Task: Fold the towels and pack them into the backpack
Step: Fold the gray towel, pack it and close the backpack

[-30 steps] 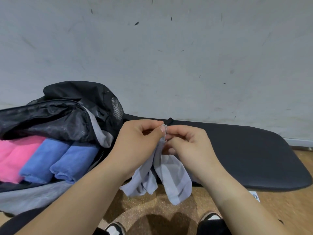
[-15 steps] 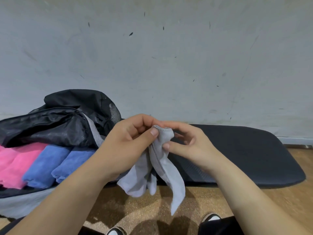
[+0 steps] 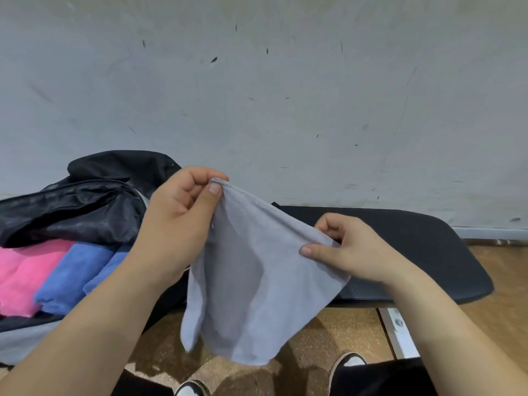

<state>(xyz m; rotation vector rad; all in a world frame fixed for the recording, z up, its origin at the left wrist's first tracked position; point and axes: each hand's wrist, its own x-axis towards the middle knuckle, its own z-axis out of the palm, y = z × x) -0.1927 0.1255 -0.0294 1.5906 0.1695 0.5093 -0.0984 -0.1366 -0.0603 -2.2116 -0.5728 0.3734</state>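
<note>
Two hands are stretching a grey towel [image 3: 251,281] in the air, right of the backpack [image 3: 85,207]. Left hand [image 3: 180,224] is pinching one hemmed corner between thumb and curled fingers; right hand [image 3: 351,247], lower, is gripping the neighbouring corner likewise, probably spreading the hem taut for folding. Pink and blue rolled towels [image 3: 48,275] are lying inside the backpack, whose left part is running out of view. Cloth is hiding the towel's far corners.
</note>
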